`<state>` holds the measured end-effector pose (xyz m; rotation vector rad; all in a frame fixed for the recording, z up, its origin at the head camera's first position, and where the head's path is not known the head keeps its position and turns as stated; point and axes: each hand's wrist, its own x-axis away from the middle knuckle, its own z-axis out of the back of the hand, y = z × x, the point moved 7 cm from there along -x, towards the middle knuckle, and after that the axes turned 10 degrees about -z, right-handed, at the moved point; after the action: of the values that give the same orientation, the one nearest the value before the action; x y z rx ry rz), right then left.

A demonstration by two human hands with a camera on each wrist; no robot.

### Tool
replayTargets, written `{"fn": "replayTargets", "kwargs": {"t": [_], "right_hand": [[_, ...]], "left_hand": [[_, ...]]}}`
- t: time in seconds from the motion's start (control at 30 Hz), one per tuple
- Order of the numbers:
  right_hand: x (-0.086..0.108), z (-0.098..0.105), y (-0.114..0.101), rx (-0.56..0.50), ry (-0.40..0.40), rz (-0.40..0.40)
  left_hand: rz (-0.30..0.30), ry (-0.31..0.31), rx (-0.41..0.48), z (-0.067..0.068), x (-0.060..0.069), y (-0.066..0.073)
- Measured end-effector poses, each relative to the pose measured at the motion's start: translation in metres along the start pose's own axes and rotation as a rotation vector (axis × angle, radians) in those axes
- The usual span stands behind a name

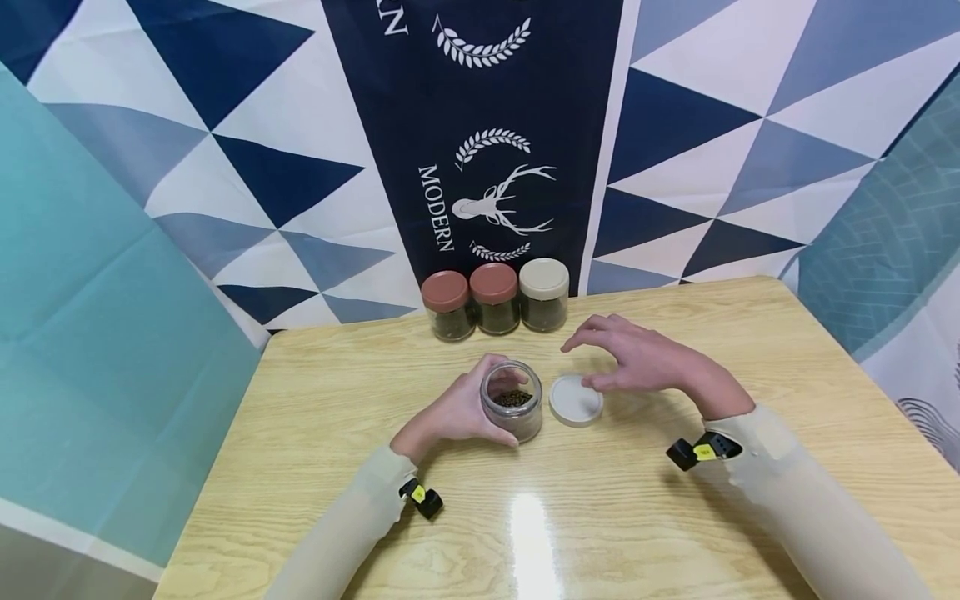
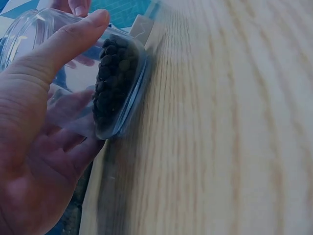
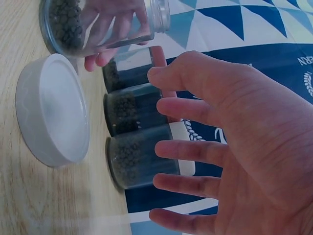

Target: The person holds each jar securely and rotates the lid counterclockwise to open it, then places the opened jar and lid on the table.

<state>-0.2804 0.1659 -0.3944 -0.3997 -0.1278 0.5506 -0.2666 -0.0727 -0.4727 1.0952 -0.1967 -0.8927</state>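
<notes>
Wood-grained table bears four jars; one loose lid.

The head view is bright, with white glare on the table and soft shadows beside the sleeves; both wrist views look dimmer, the left's wood grain blurred

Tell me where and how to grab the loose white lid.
Pinch the lid by opposite sides of its round wall, likely best from above and the right: it lies flat on the table, and the open jar is close on its left.
</notes>
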Motion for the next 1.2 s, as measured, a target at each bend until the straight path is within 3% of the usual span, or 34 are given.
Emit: {"fn": "replayTargets", "kwargs": {"t": [0.27, 0.63, 0.9, 1.2], "right_hand": [[-0.001, 0.001, -0.002, 0.012, 0.006, 0.01], [-0.001, 0.001, -0.002, 0.007, -0.005, 0.003], [-0.001, 0.001, -0.004, 0.008, -0.003, 0.006], [-0.002, -0.001, -0.006, 0.007, -0.017, -0.001]], "left_hand": [[0.031, -0.002, -0.017, -0.001, 0.003, -0.001], [0.005, 0.022, 0.016, 0.0, 0.005, 0.001], [0.017, 0.079, 0.01, 0.013, 0.007, 0.017], [-0.103, 0.126, -0.083, 0.029, 0.001, 0.044]]}}
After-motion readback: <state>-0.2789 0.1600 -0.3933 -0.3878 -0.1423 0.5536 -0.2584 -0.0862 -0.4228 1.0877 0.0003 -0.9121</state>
